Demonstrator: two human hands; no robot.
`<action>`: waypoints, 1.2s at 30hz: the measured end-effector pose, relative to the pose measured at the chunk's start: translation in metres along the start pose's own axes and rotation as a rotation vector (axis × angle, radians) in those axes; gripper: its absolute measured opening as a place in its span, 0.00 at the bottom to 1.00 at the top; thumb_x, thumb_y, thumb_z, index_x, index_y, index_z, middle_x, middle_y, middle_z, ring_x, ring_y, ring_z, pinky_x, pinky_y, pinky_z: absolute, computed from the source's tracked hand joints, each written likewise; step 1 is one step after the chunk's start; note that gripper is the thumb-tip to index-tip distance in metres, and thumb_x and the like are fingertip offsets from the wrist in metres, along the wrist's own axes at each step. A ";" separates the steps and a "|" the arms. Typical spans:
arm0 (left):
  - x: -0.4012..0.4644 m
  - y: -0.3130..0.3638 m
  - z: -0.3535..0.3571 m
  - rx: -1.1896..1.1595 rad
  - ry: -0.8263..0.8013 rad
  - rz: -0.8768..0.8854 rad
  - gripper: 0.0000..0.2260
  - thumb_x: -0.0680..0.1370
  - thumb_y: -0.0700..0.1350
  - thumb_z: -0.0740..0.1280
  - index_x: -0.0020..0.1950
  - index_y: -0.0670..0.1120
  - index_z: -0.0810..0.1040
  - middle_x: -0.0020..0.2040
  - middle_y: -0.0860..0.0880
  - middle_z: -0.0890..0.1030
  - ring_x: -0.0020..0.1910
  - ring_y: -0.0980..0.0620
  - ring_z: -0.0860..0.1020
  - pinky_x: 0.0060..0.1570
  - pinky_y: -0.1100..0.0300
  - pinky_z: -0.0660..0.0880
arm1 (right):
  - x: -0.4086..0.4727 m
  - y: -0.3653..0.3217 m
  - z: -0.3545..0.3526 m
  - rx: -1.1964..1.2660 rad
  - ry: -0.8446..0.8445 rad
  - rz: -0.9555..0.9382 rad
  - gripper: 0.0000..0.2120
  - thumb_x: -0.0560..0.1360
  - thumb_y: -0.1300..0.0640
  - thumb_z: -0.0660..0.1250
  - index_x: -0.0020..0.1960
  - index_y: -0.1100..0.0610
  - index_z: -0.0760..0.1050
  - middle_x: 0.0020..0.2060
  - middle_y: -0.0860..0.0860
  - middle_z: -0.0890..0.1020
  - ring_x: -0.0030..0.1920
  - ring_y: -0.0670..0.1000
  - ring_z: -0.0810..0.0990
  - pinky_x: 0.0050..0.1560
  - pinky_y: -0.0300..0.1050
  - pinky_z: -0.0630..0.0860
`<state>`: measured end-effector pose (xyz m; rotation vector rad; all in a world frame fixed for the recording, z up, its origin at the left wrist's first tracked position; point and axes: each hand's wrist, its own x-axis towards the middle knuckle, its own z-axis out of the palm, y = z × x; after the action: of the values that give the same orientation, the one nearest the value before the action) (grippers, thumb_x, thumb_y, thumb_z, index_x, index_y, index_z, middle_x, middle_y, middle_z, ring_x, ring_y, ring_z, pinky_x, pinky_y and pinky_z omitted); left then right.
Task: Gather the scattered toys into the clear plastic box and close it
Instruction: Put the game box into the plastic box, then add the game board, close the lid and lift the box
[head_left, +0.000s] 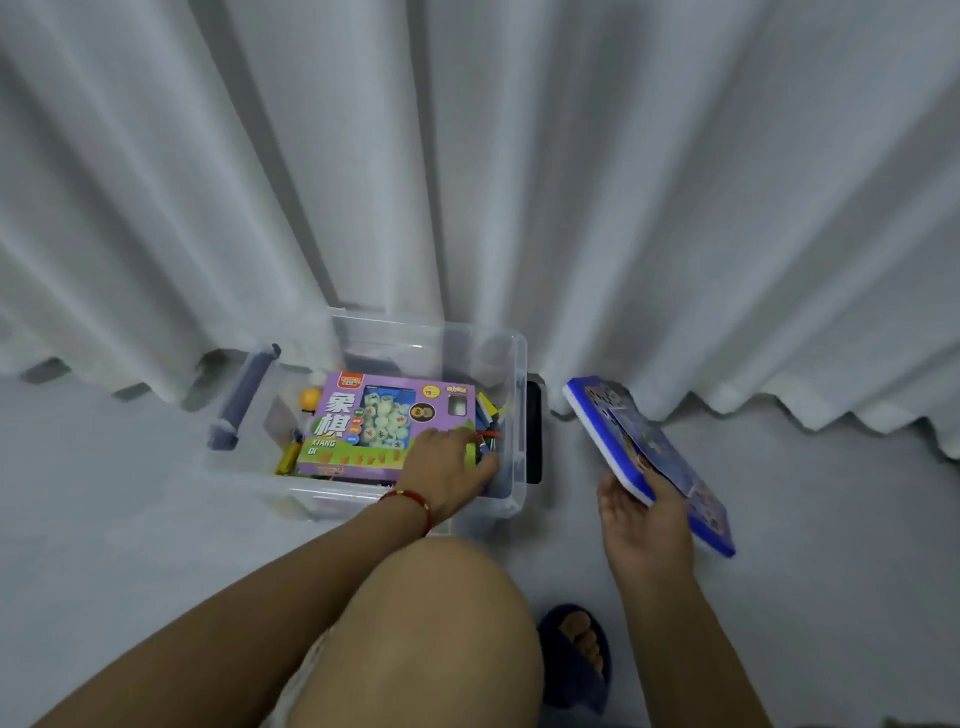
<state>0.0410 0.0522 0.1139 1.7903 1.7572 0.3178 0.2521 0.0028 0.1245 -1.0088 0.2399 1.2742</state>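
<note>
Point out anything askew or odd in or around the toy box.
The purple xiangqi box lies tilted atop loose toys in the clear plastic box, not flat; the left hand rests on its corner. The right hand holds a blue board outside. No lid visible.

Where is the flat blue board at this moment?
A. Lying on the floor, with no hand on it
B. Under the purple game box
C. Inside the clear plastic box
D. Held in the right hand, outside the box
D: the right hand grips the blue board by its lower edge, to the right of the clear plastic box, while the left hand reaches into the box.
</note>
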 end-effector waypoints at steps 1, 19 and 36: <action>-0.007 0.010 -0.011 -0.189 0.016 -0.009 0.20 0.78 0.58 0.63 0.60 0.45 0.80 0.53 0.44 0.83 0.55 0.46 0.78 0.56 0.54 0.74 | -0.018 0.008 0.004 -0.059 -0.015 -0.013 0.18 0.77 0.59 0.68 0.65 0.61 0.72 0.54 0.59 0.82 0.53 0.55 0.84 0.45 0.47 0.82; -0.014 -0.098 -0.101 -1.230 -0.084 -0.623 0.10 0.82 0.41 0.63 0.61 0.39 0.74 0.45 0.40 0.83 0.40 0.44 0.81 0.33 0.53 0.81 | -0.071 0.136 0.066 -1.364 -0.512 -0.082 0.07 0.74 0.56 0.66 0.41 0.50 0.81 0.42 0.49 0.83 0.44 0.50 0.81 0.41 0.41 0.75; 0.018 -0.160 -0.051 0.279 0.206 -0.339 0.23 0.82 0.60 0.54 0.74 0.52 0.63 0.69 0.41 0.70 0.66 0.43 0.69 0.62 0.45 0.73 | -0.003 0.150 0.050 -2.440 -0.703 -0.341 0.30 0.79 0.32 0.45 0.79 0.39 0.46 0.80 0.49 0.47 0.79 0.57 0.48 0.74 0.63 0.51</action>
<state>-0.1176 0.0726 0.0587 1.6457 2.3065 0.1239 0.1026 0.0300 0.0811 -2.0862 -2.4584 0.9883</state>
